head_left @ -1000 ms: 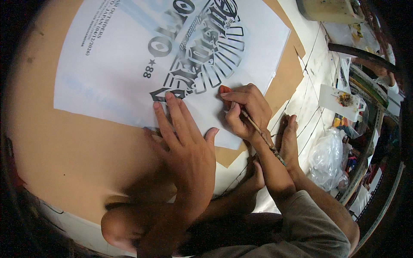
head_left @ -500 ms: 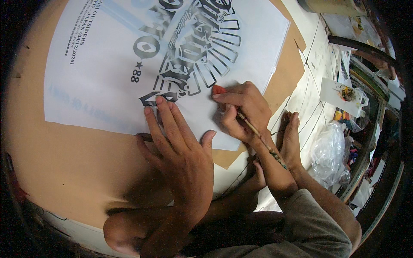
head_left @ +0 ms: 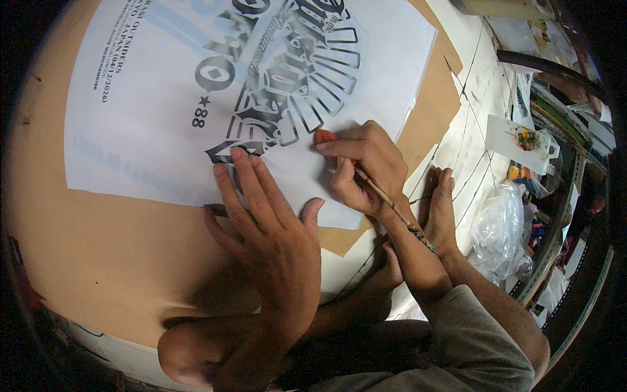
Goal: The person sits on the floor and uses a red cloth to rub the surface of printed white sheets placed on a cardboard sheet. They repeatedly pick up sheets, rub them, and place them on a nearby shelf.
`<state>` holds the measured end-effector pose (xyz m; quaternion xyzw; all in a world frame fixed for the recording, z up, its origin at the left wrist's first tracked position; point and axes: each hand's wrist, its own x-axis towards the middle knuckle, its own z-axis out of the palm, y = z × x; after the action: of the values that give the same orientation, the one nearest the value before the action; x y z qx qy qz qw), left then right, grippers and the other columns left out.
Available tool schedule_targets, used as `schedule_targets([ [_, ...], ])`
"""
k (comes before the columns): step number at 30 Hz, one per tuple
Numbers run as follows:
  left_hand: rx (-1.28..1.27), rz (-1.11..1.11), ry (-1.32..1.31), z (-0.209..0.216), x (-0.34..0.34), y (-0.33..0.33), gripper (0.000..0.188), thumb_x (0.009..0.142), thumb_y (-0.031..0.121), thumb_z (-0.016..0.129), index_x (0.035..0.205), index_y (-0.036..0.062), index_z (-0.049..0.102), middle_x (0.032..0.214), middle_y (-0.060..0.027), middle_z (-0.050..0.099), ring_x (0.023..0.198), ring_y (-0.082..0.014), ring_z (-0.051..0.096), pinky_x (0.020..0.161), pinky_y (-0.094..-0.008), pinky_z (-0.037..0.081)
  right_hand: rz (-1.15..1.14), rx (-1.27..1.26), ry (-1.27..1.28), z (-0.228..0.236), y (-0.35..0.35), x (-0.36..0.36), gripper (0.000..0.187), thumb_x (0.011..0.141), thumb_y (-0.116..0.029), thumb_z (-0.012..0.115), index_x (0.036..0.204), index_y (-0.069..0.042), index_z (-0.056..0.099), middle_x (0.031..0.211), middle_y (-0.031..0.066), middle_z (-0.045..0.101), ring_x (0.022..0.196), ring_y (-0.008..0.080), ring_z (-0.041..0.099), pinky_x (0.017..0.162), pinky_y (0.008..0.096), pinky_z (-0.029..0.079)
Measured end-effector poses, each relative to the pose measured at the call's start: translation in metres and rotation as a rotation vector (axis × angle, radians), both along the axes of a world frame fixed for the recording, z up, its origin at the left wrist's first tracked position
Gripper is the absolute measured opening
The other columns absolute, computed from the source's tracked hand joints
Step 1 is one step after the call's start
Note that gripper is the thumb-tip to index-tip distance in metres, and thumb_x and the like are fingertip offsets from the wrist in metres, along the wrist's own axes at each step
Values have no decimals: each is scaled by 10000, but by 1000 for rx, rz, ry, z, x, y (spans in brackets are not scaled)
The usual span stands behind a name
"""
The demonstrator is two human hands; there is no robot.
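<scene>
Under left hand (head_left: 277,238): white printed sheet (head_left: 157,134).

The left grip (head_left: 274,238) rests on printed paper (head_left: 150,140).

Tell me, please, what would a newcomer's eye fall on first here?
Probably the bold black ornate lettering on the white sheet, in the upper middle of the picture. Then the small red-orange piece, a bright spot near the centre, held in the right hand along with a slender stick. The left hand is spread at the sheet's lower edge.
</scene>
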<state>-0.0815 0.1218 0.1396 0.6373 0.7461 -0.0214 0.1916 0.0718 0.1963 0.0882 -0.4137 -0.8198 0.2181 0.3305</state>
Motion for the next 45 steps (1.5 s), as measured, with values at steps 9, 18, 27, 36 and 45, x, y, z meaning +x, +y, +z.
schedule_targets([
  [9,12,3,-11,0,1,-1,957,801,482,772,1497,-48,384,1630,-177,267,1502,-374,265,1121,-628,348,-82,-6,-1,-2,-2,4,162,800,3,651,943,-56,702,819,104,672,681,255,622,595,357,508],
  [18,24,7,-5,-5,-2,-3,968,791,488,782,1494,-48,386,1627,-180,270,1497,-374,270,1111,-628,360,1,29,-30,0,0,0,155,784,5,649,920,-51,699,830,104,685,677,258,627,597,359,511],
  [27,37,6,-11,-3,0,0,952,796,486,777,1484,-52,400,1619,-187,288,1495,-366,281,1116,-634,347,-35,-64,4,5,0,5,88,840,-14,651,922,-32,679,861,119,682,722,239,632,624,348,527],
  [36,143,-70,-53,-14,52,15,666,903,276,652,1434,-49,413,1420,-215,459,1325,-389,439,1046,-538,421,-694,-431,1061,13,-2,70,375,975,-330,566,1186,-20,581,1064,123,603,920,237,610,813,362,531],
  [45,131,-225,-213,-96,161,74,414,954,81,510,1355,-23,491,1134,-199,656,1066,-353,672,928,-412,557,-879,169,728,177,15,100,347,1071,-215,430,1287,6,588,1298,93,597,1093,173,596,895,263,511],
])
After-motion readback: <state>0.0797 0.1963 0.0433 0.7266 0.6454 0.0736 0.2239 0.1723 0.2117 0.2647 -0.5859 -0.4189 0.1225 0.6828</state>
